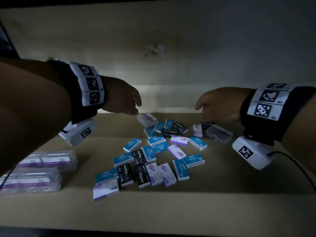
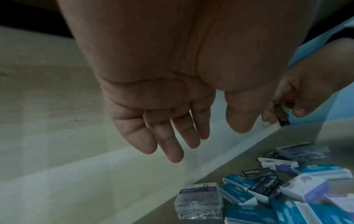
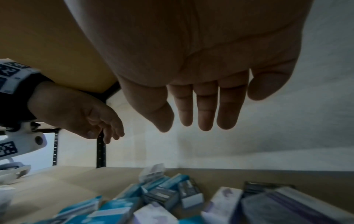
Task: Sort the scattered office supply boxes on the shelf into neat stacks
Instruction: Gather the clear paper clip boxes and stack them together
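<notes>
Dozens of small boxes lie scattered across the middle of the shelf (image 1: 222, 194): blue staple boxes (image 1: 132, 144), black staple boxes (image 1: 142, 176) and white-and-purple boxes (image 1: 177, 151), some flat, some leaning on one another, none yet grouped by colour. At the front left, clear paper-clip cases (image 1: 41, 170) sit in tidy stacks, which I judge to be the sorted part, set apart so the loose heap stays reachable. Both hands hang above the back of the heap, where 2 more clear cases remain: one clear case (image 1: 147, 120) just under the left hand (image 1: 122, 98), the other clear case (image 1: 219, 133) near the right hand (image 1: 220, 104). I read this as a reach for those 2 (matching the stacks at left). Left hand: fingers (image 2: 170, 145) straight and relaxed, spread a little, holding and touching nothing. Right hand: its wrist view shows straight fingers (image 3: 205, 109) and an empty palm; in the left wrist view something dark shows by its fingertips, though whether they touch it I cannot tell
</notes>
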